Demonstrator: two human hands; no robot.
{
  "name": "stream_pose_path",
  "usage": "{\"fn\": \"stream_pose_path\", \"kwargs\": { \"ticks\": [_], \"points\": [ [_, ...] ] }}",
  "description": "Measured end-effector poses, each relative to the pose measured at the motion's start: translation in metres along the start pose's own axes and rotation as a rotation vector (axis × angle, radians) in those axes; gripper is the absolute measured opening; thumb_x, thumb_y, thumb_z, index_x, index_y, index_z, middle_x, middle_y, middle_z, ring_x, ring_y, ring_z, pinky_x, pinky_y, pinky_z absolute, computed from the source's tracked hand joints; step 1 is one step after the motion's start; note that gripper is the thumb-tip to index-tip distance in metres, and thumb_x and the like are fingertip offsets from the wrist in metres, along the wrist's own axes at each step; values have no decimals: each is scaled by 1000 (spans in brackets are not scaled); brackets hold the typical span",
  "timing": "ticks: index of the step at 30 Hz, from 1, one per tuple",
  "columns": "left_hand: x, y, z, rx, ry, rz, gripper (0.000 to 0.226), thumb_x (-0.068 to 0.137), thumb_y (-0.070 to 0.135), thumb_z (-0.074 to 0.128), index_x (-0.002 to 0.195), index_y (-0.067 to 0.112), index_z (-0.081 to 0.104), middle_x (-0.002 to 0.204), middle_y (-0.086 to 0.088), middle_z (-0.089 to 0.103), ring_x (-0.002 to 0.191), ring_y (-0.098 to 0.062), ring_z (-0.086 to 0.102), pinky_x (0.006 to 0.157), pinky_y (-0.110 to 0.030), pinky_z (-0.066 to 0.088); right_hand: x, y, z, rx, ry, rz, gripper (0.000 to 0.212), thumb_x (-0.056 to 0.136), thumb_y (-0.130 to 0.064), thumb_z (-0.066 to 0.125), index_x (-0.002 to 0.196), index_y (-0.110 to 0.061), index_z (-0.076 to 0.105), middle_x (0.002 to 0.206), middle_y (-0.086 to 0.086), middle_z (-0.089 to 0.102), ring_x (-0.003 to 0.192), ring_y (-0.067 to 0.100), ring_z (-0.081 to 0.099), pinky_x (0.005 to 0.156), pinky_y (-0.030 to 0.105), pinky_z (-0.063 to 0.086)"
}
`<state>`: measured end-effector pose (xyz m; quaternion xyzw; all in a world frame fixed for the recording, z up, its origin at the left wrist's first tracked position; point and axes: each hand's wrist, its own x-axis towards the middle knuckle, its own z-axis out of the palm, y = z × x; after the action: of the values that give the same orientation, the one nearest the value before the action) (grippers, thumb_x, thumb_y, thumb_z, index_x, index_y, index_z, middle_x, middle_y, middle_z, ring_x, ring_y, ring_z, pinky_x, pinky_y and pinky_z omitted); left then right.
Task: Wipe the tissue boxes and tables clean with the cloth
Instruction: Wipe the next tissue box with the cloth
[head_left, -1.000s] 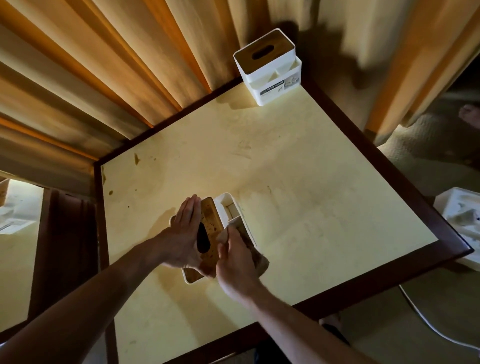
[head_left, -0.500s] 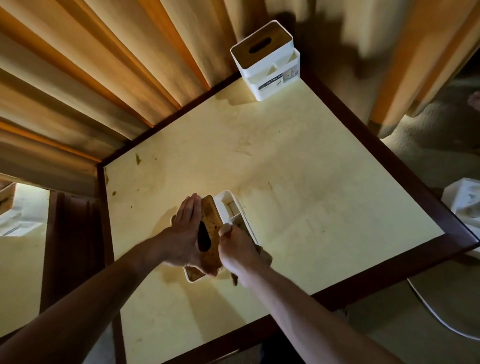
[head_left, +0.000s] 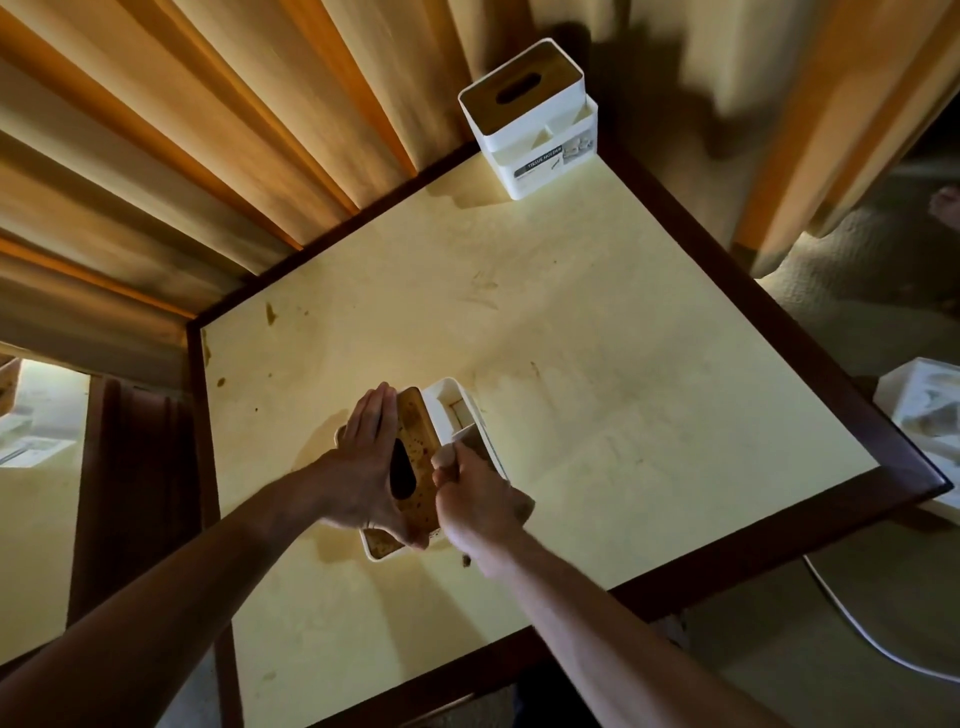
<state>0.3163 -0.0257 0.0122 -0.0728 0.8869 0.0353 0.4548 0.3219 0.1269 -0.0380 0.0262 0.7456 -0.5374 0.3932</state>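
A white tissue box (head_left: 445, 410) with a stained wooden lid stands near the front of the cream table (head_left: 623, 405). My left hand (head_left: 366, 462) lies flat with straight fingers against the box's left side and lid. My right hand (head_left: 475, 501) grips a brownish cloth (head_left: 475, 441) and presses it against the box's right compartments. Most of the cloth is hidden under that hand. A second white tissue box (head_left: 535, 119) with a wooden lid stands at the table's far corner.
Brown stains (head_left: 270, 314) mark the table's left part. Striped curtains (head_left: 208, 156) hang behind the table. Another white box (head_left: 924, 415) sits low at the right, a white cable (head_left: 857, 629) runs over the floor, and a second table (head_left: 31, 519) shows at the left.
My right hand has slid the cloth forward along the box's right side. The left hand has kept its place on the box.
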Motion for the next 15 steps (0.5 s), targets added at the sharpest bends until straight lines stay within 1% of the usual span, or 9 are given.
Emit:
{"fn": "stream_pose_path", "kwargs": {
  "ticks": [1,3,5,6,7,9,11,13,15],
  "points": [
    [1,-1,0,-4,1,1,172,43,80,82,118,25,-63,137,10,-62,130,-16,-52,121,-45,-12,-10,-1,-1,5,29,-60,22,99,-21,38,114,-22,54,101,-1,65,87,17,57,81,33,45],
    [2,-1,0,-12,-4,12,172,42,81,80,120,26,-62,138,10,-61,132,-17,-51,122,-49,-11,-26,-1,-6,5,25,-167,33,101,-14,41,134,-14,46,122,7,59,106,23,56,83,26,39],
    [3,-2,1,-16,-9,19,172,42,81,80,122,24,-61,138,10,-61,132,-17,-52,121,-47,-13,-37,2,-11,-13,15,-205,41,102,-12,42,142,-14,42,132,4,55,122,22,51,97,24,36],
    [3,-2,1,-17,-6,18,172,42,80,80,123,23,-60,138,10,-61,131,-17,-52,119,-44,-14,-39,3,-13,-4,9,-208,39,102,-10,42,141,-16,44,131,1,57,120,19,52,104,25,37],
    [3,-2,1,-20,0,14,172,43,79,81,125,23,-60,138,11,-61,131,-16,-52,118,-42,-14,-41,5,-15,1,-1,-198,36,102,-10,43,136,-19,48,123,-2,61,114,14,56,105,29,41],
    [4,-3,2,-19,18,6,173,43,78,82,127,23,-58,139,12,-60,131,-15,-51,116,-40,-14,-44,8,-24,-67,-46,-166,30,104,-18,43,132,-26,50,113,-9,65,105,7,60,100,29,46],
    [5,-4,3,-10,32,0,173,42,79,82,129,24,-57,139,12,-60,131,-14,-51,116,-40,-13,-45,10,-36,-71,-129,-135,32,105,-24,40,134,-31,49,116,-12,63,106,4,60,97,25,46],
    [4,-3,5,-8,35,1,172,43,78,82,129,24,-57,138,12,-60,130,-13,-52,116,-41,-12,-52,12,-50,8,-192,-103,30,105,-23,38,131,-29,53,109,-11,61,92,0,57,80,15,45],
    [6,-4,5,-2,40,-2,172,44,77,83,128,24,-57,138,12,-60,130,-13,-52,118,-42,-12,-57,9,-64,101,-210,-77,26,105,-23,39,123,-22,58,98,-8,60,82,0,54,70,13,39]
  ]
}}
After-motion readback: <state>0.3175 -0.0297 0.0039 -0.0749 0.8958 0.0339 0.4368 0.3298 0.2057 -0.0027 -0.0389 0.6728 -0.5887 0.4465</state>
